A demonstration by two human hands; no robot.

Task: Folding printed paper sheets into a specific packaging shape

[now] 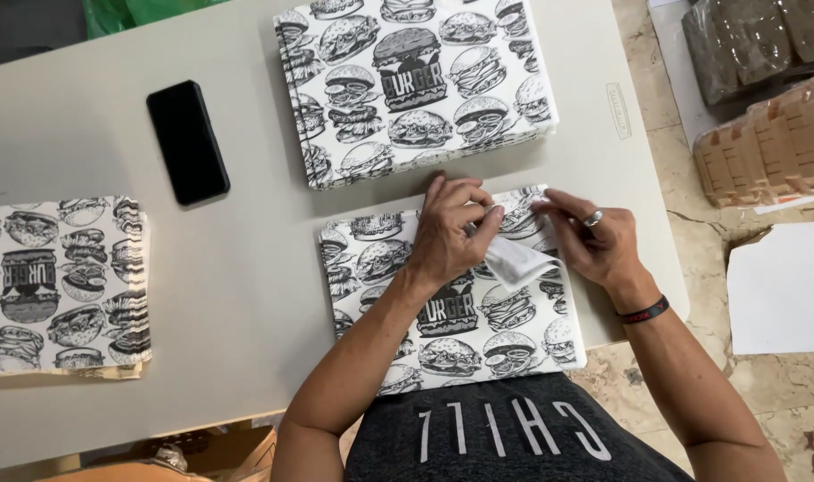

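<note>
- Your left hand (447,234) pinches the folded white corner (518,261) of the printed sheet (451,299).
- Your right hand (594,239) pinches that sheet's top edge.
- The sheet lies on the worktop (246,295), just below the printed stack (416,85).

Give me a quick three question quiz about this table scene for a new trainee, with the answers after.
1. True or false: the black phone lies on a stack of printed sheets.
2. Which hand wears a ring? A. left hand B. right hand
3. Fill in: both hands pinch the folded white corner of the ____ printed sheet.

Key
1. False; it lies on the bare table.
2. B
3. nearest; the far stack and left stack are untouched.
</note>
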